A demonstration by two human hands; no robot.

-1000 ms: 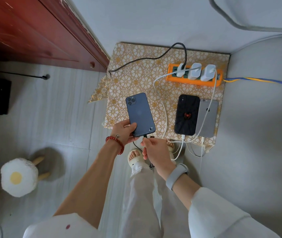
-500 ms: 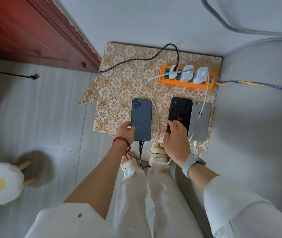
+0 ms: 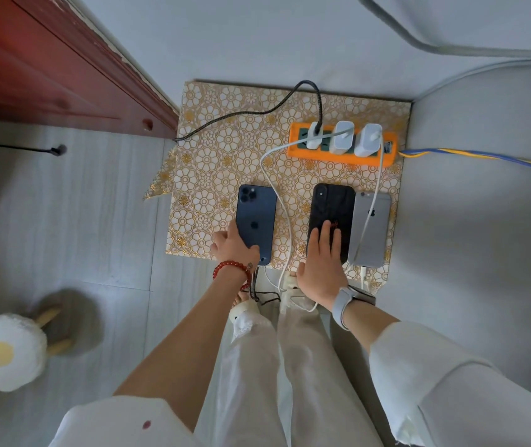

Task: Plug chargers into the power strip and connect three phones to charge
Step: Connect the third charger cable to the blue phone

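An orange power strip (image 3: 338, 158) lies at the back of a floral-cloth table (image 3: 212, 162) with three white chargers (image 3: 341, 140) plugged in. A blue phone (image 3: 257, 211) lies face down on the left, a black cable (image 3: 241, 119) leading from its lower end. My left hand (image 3: 235, 245) grips its lower left corner. A black phone (image 3: 332, 201) and a silver phone (image 3: 373, 227) lie side by side on the right, each with a white cable (image 3: 270, 175). My right hand (image 3: 320, 266) rests flat on the black phone's lower half, fingers apart.
A red wooden door (image 3: 47, 59) stands at the upper left. A fried-egg stool (image 3: 5, 350) sits on the floor at the lower left. The strip's blue-and-yellow cord (image 3: 483, 156) runs right over a grey padded surface (image 3: 483, 253). My legs stand just before the table.
The blue phone has gone from lifted in my left hand to lying flat on the cloth. My right hand left its cable end and moved right onto the black phone.
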